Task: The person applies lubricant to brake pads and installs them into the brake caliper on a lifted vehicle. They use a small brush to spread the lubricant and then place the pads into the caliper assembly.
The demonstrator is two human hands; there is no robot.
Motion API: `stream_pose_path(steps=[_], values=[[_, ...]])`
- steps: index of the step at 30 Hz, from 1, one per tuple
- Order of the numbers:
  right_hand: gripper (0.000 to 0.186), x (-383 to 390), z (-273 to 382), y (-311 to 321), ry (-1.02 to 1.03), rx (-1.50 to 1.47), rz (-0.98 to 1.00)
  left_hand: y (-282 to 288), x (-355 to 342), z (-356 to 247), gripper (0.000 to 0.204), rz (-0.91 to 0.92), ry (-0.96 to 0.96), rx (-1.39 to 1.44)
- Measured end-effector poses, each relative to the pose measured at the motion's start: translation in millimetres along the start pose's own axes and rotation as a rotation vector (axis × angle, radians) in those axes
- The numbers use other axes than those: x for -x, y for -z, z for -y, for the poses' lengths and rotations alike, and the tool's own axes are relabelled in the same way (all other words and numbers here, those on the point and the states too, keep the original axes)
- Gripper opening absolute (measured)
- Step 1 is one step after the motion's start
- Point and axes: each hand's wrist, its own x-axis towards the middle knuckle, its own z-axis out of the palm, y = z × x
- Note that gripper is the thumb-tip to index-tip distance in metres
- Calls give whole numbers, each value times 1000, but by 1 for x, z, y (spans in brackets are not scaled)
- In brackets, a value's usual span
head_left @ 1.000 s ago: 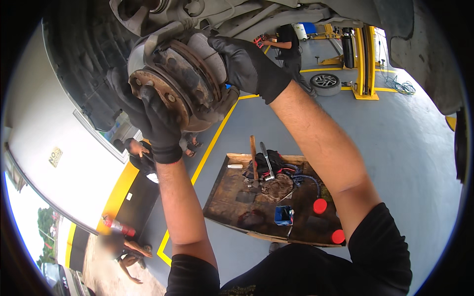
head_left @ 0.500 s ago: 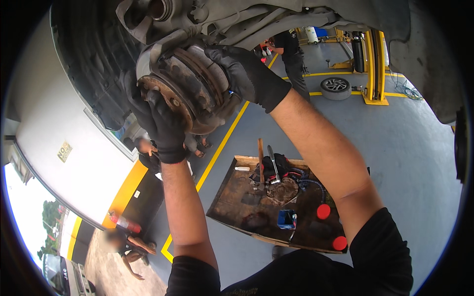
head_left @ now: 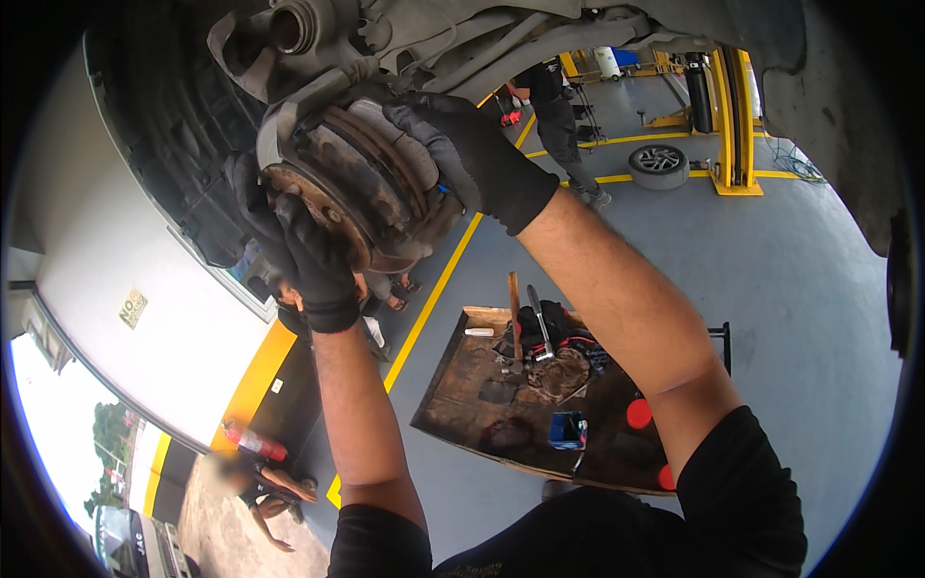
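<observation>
Above me, under a raised vehicle, hangs a rusty brake assembly (head_left: 368, 183) with a round hub flange (head_left: 310, 200) on its left side. My left hand (head_left: 306, 252), in a black glove, curls its fingers around the flange's lower left edge. My right hand (head_left: 472, 154), gloved too, is closed over the right side of the assembly, at a smooth grey curved plate (head_left: 397, 144). Its fingertips lie on the plate's upper edge; the thumb is mostly hidden. I cannot tell whether the plate is loose.
Below stands a tool tray (head_left: 453, 385) with a hammer (head_left: 515, 313), a ratchet (head_left: 539, 318), a blue box (head_left: 568, 431) and red caps (head_left: 639, 414). Suspension arms (head_left: 482, 53) and a wheel-well liner (head_left: 164, 125) surround my hands. A wheel (head_left: 659, 167) lies near a yellow lift post (head_left: 737, 125). Other people are nearby.
The brake assembly and both hands appear slightly farther left and lower, while the tray appears slightly to the right. Both hands keep their hold. A standing person in the background has shifted their legs.
</observation>
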Motion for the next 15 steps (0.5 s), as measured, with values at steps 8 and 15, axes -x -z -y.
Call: stream_pose_path(steps=[8, 15], values=[[38, -8, 40, 18, -3, 626, 235, 3, 0, -1, 56, 8, 22, 23], [37, -3, 46, 17, -169, 470, 231, -4, 0, 2, 53, -29, 87, 97]])
